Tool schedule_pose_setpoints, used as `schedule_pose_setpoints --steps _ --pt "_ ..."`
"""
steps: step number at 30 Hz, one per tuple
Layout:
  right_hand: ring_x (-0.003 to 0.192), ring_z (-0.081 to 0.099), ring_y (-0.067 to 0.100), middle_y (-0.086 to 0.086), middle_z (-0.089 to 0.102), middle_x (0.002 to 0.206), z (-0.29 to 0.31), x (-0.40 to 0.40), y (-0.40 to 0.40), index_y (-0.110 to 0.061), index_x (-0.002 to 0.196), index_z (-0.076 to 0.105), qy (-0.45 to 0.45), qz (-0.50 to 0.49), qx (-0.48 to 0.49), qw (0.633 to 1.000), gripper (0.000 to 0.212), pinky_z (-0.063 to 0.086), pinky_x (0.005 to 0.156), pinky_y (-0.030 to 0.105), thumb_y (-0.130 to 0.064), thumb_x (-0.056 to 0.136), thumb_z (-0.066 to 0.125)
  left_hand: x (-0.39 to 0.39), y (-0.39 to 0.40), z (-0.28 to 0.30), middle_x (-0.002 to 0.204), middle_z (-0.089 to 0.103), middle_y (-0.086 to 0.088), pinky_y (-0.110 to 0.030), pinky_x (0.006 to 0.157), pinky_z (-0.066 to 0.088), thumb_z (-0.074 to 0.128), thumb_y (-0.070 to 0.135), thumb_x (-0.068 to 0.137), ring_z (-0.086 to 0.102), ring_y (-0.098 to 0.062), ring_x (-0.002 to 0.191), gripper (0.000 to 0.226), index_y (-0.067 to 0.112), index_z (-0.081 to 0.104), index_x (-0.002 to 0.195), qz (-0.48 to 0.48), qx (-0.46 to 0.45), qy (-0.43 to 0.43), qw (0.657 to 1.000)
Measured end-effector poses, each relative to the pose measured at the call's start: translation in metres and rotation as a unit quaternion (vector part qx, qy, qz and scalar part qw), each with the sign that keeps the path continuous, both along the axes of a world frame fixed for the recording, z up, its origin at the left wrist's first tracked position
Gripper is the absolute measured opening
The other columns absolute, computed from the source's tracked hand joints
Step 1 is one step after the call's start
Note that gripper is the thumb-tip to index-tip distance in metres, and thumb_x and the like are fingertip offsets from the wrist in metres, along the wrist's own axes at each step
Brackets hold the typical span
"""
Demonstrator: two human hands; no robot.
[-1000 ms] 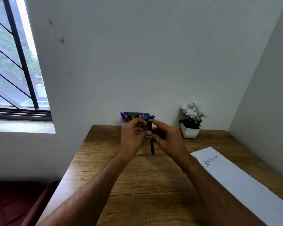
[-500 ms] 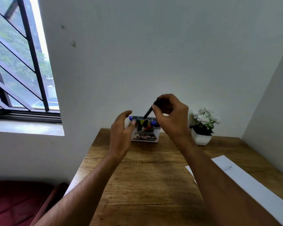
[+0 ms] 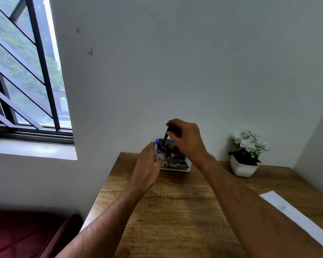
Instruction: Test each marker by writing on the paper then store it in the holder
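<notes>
Tabletop: brown wood-grain tabletop (image 3: 175, 211), matte, streaked grain; fills lower centre of frame, butted against a plain white wall.
Holder: small grey-and-white plastic marker holder (image 3: 186, 167), boxy, compartmented, printed label across its front; stands at the tabletop's far edge against the wall, centre of frame.
Holder contents: several markers upright or leaning; blue cap (image 3: 158, 142) at the left side, red and green caps beside it, dark ones further right. Exact compartments cannot be told.
Black marker: slim black plastic marker (image 3: 165, 136), tilted, lower end down among the caps at the holder's left part, upper end in the right hand.
Right hand: right hand (image 3: 186, 138) above the holder, fingers curled, pinching the marker's top.
Left hand: left hand (image 3: 147, 168) just left of the holder, fingers extended and relaxed against its left wall, thumb at its front corner.
Paper: long white paper sheet (image 3: 296, 218), flat, lower right, small handwriting on it; well apart from both hands.
Plant: white-flowered plant in a white pot (image 3: 244, 168), right of the holder.
</notes>
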State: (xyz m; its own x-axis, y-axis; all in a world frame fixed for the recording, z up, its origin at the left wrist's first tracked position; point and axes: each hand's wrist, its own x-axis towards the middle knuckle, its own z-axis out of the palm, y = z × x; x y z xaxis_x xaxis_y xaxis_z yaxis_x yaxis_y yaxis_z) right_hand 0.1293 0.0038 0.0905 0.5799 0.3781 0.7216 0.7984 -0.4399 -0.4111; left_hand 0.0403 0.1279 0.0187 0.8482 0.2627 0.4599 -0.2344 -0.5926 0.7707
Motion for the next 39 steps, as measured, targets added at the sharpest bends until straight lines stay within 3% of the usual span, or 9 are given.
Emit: schedule_pose_setpoints --steps 4,8,13,16,20,24,30,34,39 --pt "0.107 0.071 0.017 0.007 0.076 0.115 -0.005 0.006 0.004 -0.011 0.119 0.075 0.026 -0.002 -0.064 0.998 0.026 0.053 0.103 0.033 -0.011 0.094 0.069 0.007 0.002 -0.008 0.117 0.040 0.027 -0.006 0.088 0.029 0.049 0.024 0.098 0.036 0.027 0.100 0.041 0.032 0.040 0.138 -0.008 -0.005 0.008 1.000" --pt "0.111 0.069 0.023 0.010 0.075 0.118 -0.004 0.010 0.006 -0.010 0.117 0.075 0.061 -0.018 -0.162 0.985 0.025 0.049 0.101 0.029 -0.005 0.095 0.063 0.015 0.003 -0.013 0.123 0.049 0.023 -0.014 0.092 0.033 0.049 0.028 0.097 0.044 0.010 0.110 0.039 0.043 0.040 0.132 -0.003 -0.001 0.017 1.000" --pt "0.110 0.069 0.024 0.011 0.074 0.120 0.000 0.009 0.005 -0.010 0.119 0.074 0.091 -0.024 -0.197 0.976 0.032 0.051 0.101 0.031 0.003 0.094 0.059 0.015 0.001 -0.012 0.118 0.045 0.027 -0.004 0.081 0.027 0.049 0.030 0.099 0.041 0.021 0.103 0.037 0.052 0.034 0.125 0.003 0.002 0.021 1.000" --pt "0.113 0.067 0.024 0.011 0.072 0.124 0.005 0.007 0.002 -0.010 0.123 0.072 0.111 -0.019 -0.214 0.970 0.046 0.051 0.100 0.030 0.011 0.088 0.051 0.014 0.001 -0.011 0.122 0.045 0.024 -0.004 0.082 0.025 0.049 0.029 0.099 0.040 0.015 0.105 0.039 0.046 0.035 0.132 0.002 0.009 0.019 1.000" --pt "0.118 0.064 0.025 0.012 0.070 0.128 0.008 0.004 0.002 -0.010 0.125 0.071 0.139 -0.003 -0.241 0.961 0.054 0.050 0.103 0.034 0.013 0.083 0.046 0.011 0.003 -0.009 0.118 0.041 0.026 0.002 0.076 0.026 0.049 0.025 0.099 0.036 0.029 0.100 0.041 0.044 0.035 0.132 0.008 0.010 0.005 1.000" --pt "0.121 0.061 0.026 0.012 0.068 0.132 0.013 0.000 0.003 -0.010 0.128 0.069 0.157 -0.003 -0.271 0.950 0.052 0.049 0.105 0.037 0.011 0.087 0.045 0.007 0.003 -0.006 0.124 0.040 0.022 0.005 0.073 0.025 0.048 0.026 0.100 0.030 0.016 0.106 0.043 0.027 0.037 0.142 0.013 0.024 -0.001 1.000" --pt "0.124 0.058 0.027 0.013 0.063 0.137 0.020 -0.002 0.004 -0.009 0.133 0.065 0.159 -0.019 -0.306 0.938 0.049 0.046 0.107 0.038 0.005 0.091 0.045 0.000 0.010 0.002 0.155 0.032 0.002 -0.018 0.107 0.018 0.048 0.028 0.099 0.029 -0.006 0.139 0.058 0.021 0.024 0.152 0.041 0.045 0.009 0.998" --pt "0.133 0.052 0.030 0.015 0.058 0.143 0.018 -0.003 0.002 -0.005 0.140 0.056 0.134 -0.025 -0.290 0.947 0.046 0.041 0.113 0.042 0.001 0.096 0.045 0.004 0.009 0.004 0.158 0.028 0.001 -0.022 0.110 0.016 0.045 0.035 0.100 0.025 -0.011 0.144 0.060 0.020 0.021 0.153 0.060 0.083 0.003 0.995" --pt "0.117 0.059 0.031 0.015 0.067 0.124 0.011 0.004 -0.008 -0.004 0.132 0.058 0.064 -0.047 -0.273 0.959 0.039 0.049 0.099 0.048 -0.028 0.106 0.043 0.013 0.004 0.010 0.160 0.024 0.000 -0.024 0.114 0.013 0.042 0.036 0.100 0.021 -0.013 0.145 0.061 0.019 0.018 0.154 0.070 0.120 -0.006 0.990"
